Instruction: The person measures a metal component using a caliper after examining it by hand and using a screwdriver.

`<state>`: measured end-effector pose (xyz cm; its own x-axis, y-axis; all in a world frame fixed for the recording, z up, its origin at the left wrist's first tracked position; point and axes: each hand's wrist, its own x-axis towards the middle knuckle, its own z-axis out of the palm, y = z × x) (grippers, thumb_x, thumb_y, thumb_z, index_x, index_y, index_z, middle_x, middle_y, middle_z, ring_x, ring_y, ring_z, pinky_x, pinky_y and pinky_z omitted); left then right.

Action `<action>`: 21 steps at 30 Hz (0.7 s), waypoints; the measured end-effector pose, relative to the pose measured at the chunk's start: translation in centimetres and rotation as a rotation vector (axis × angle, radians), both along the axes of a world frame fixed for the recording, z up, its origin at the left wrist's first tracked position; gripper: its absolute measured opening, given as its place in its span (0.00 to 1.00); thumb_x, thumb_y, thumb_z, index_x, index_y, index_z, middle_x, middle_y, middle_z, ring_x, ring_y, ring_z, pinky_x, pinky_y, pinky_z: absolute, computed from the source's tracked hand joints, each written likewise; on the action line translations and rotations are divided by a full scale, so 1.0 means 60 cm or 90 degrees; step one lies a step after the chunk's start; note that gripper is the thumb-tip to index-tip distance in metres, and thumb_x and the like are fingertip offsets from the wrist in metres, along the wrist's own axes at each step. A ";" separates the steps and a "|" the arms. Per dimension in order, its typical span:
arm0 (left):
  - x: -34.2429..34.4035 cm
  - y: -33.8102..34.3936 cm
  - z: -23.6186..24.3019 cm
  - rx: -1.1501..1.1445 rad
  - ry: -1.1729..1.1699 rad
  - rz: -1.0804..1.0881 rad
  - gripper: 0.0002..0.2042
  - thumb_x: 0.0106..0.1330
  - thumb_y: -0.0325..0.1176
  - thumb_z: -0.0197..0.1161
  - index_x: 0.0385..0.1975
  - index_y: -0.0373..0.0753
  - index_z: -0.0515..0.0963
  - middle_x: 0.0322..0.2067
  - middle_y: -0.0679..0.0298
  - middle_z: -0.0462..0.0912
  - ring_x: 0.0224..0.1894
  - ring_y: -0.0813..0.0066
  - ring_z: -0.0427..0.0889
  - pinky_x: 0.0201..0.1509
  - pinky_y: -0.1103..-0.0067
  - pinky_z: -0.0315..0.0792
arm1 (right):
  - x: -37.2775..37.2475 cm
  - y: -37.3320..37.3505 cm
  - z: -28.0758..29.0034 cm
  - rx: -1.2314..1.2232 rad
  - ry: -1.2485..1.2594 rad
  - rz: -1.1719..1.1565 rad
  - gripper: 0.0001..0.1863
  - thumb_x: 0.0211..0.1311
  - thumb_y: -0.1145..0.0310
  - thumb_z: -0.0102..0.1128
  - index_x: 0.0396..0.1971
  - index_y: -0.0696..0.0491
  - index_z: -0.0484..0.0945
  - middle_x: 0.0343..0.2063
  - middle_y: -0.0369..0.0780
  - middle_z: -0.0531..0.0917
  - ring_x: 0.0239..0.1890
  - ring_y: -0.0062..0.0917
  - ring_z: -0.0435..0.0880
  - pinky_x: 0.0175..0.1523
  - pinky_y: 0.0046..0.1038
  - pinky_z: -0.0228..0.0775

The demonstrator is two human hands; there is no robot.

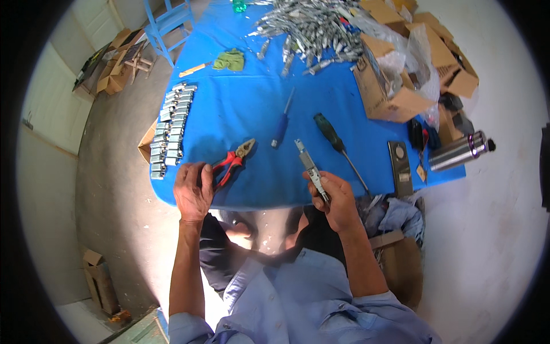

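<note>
Holding a slim metal fitting between thumb and fingers, the right hand is closed on its near end at the front edge of the desk. The fitting's long axis runs obliquely, its free end pointing away from the person and slightly left. The left hand has its fingers drawn together and curled at the handle ends of the pliers; whether it grips them cannot be told. The pliers' jaws point away and to the right.

The held fitting is narrow, jointed in appearance and silver-grey. The desk is covered in smooth blue material. The pliers have red handles and a dull metal head. A blue-handled screwdriver and a green-handled screwdriver lie beyond the hands, near a crumpled green cloth farther off. Bright metal pieces are laid in two columns along the left edge; a loose heap of metal parts covers the far end.

An open cardboard box on the right holds clear plastic sheeting. Near it is a cylindrical brushed-steel flask; its contents are hidden.
</note>
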<state>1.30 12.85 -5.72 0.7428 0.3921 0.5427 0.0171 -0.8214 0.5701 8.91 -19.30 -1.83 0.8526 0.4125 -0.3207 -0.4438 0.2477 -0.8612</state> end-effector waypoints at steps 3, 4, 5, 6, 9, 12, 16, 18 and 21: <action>0.001 0.001 -0.006 0.012 0.008 0.010 0.09 0.74 0.33 0.66 0.40 0.34 0.85 0.35 0.51 0.84 0.37 0.51 0.85 0.43 0.65 0.79 | -0.037 -0.021 -0.015 0.035 0.017 0.006 0.21 0.83 0.65 0.43 0.57 0.66 0.79 0.30 0.34 0.79 0.22 0.13 0.70 0.28 0.16 0.64; 0.001 0.000 -0.008 0.016 0.006 0.011 0.09 0.75 0.33 0.66 0.41 0.34 0.85 0.36 0.51 0.85 0.37 0.51 0.85 0.43 0.65 0.79 | -0.045 -0.025 -0.021 0.047 0.028 0.004 0.21 0.84 0.65 0.43 0.57 0.66 0.79 0.31 0.34 0.78 0.22 0.13 0.69 0.28 0.17 0.64; 0.000 -0.001 -0.009 0.015 0.011 0.007 0.11 0.78 0.35 0.64 0.41 0.33 0.85 0.36 0.53 0.85 0.37 0.56 0.84 0.45 0.68 0.77 | -0.052 -0.029 -0.027 0.058 0.039 0.002 0.21 0.84 0.65 0.43 0.57 0.66 0.79 0.31 0.34 0.78 0.22 0.13 0.69 0.28 0.17 0.64; 0.000 0.000 -0.010 0.018 0.015 0.002 0.11 0.78 0.35 0.64 0.42 0.33 0.85 0.36 0.53 0.85 0.37 0.56 0.84 0.45 0.68 0.77 | -0.057 -0.032 -0.030 0.047 0.039 0.000 0.20 0.84 0.65 0.44 0.56 0.66 0.79 0.30 0.34 0.78 0.22 0.12 0.68 0.28 0.17 0.63; 0.001 0.004 -0.010 0.046 0.034 -0.005 0.11 0.77 0.36 0.64 0.42 0.33 0.85 0.36 0.54 0.84 0.38 0.58 0.84 0.45 0.69 0.77 | -0.070 -0.034 -0.039 0.015 0.039 -0.001 0.19 0.84 0.65 0.45 0.54 0.64 0.80 0.29 0.33 0.78 0.22 0.11 0.68 0.27 0.16 0.61; -0.001 0.001 -0.004 0.065 0.052 -0.034 0.13 0.76 0.39 0.66 0.42 0.33 0.85 0.37 0.54 0.84 0.38 0.58 0.84 0.44 0.69 0.77 | -0.087 -0.028 -0.047 -0.043 0.025 -0.052 0.15 0.81 0.69 0.48 0.47 0.61 0.83 0.24 0.28 0.72 0.21 0.08 0.62 0.24 0.18 0.50; -0.005 0.002 0.001 0.100 0.090 -0.039 0.16 0.70 0.42 0.71 0.43 0.33 0.85 0.39 0.52 0.83 0.39 0.53 0.84 0.45 0.66 0.78 | -0.100 -0.035 -0.075 -0.043 0.031 -0.057 0.15 0.79 0.68 0.48 0.39 0.59 0.83 0.23 0.29 0.74 0.21 0.09 0.65 0.25 0.19 0.54; -0.006 -0.005 0.010 0.119 0.114 -0.041 0.17 0.69 0.43 0.72 0.44 0.33 0.85 0.41 0.52 0.83 0.40 0.53 0.84 0.45 0.66 0.78 | -0.105 -0.037 -0.096 -0.043 0.011 -0.054 0.15 0.78 0.68 0.49 0.36 0.59 0.83 0.23 0.29 0.75 0.21 0.09 0.66 0.25 0.20 0.55; -0.008 -0.014 0.021 0.117 0.152 -0.041 0.21 0.67 0.45 0.73 0.47 0.32 0.84 0.43 0.51 0.82 0.42 0.52 0.84 0.48 0.65 0.79 | -0.104 -0.042 -0.108 -0.063 -0.003 -0.032 0.14 0.77 0.67 0.51 0.33 0.59 0.81 0.22 0.30 0.76 0.21 0.10 0.67 0.26 0.21 0.57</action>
